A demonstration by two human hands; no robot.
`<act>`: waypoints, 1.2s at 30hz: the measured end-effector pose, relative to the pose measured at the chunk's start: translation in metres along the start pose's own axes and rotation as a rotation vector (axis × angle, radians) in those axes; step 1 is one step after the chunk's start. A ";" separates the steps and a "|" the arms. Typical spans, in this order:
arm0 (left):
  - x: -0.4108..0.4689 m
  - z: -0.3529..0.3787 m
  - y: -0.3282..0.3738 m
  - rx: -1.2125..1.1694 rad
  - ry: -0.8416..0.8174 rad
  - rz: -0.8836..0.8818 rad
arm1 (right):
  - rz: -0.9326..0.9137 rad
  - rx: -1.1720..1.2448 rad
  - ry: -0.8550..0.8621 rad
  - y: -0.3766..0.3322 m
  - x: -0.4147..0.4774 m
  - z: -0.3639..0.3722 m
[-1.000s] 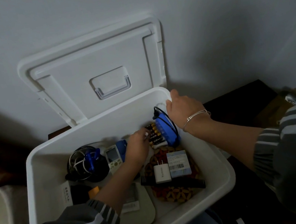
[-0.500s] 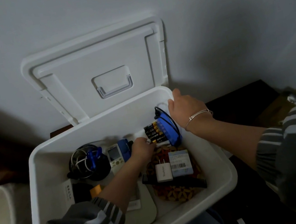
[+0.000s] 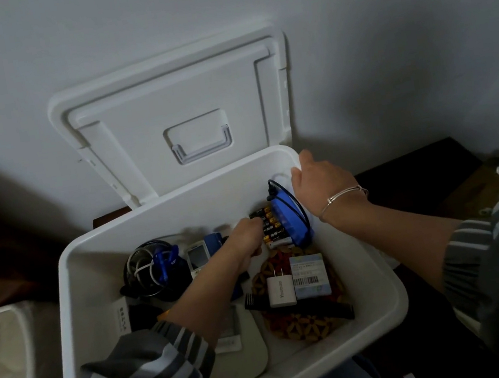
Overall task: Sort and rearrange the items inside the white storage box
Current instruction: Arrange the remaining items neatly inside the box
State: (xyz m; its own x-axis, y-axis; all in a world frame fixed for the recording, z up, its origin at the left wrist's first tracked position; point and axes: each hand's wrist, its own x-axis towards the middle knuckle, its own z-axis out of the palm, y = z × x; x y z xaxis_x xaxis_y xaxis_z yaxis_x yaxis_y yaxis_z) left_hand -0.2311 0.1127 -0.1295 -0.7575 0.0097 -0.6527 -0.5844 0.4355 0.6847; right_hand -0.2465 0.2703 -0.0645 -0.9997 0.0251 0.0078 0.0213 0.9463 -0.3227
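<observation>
The white storage box (image 3: 70, 282) stands open, its lid (image 3: 180, 108) leaning on the wall behind. My left hand (image 3: 243, 239) reaches into the middle of the box, its curled fingers pinching the left end of a pack of black and gold batteries (image 3: 272, 227). A blue device (image 3: 289, 218) wrapped in a black cable stands on edge beside the batteries, in the far right corner. My right hand (image 3: 321, 177) is at that corner, its fingers curling down behind the blue device and partly hidden.
Also in the box: a coil of cables (image 3: 152, 266), a white remote (image 3: 198, 257), a white charger plug (image 3: 280, 291), a small barcoded carton (image 3: 309, 277), a black comb (image 3: 299, 306) on a woven mat (image 3: 299, 324), and a beige flat pad (image 3: 242, 360). A cardboard box (image 3: 470, 186) sits right.
My left hand dipped toward the woven mat, then came back up to the batteries' left end. The right hand and blue device have barely shifted.
</observation>
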 end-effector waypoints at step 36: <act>-0.001 0.014 -0.033 0.606 0.248 0.438 | 0.009 0.007 -0.012 0.000 0.000 -0.001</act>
State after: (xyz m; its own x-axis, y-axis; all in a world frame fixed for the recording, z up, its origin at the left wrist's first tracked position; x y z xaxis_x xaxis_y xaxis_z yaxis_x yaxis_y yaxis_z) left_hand -0.2071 0.1113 -0.1562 -0.9667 0.1239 -0.2238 -0.0109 0.8542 0.5198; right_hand -0.2469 0.2703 -0.0635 -0.9995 0.0295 -0.0061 0.0299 0.9439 -0.3290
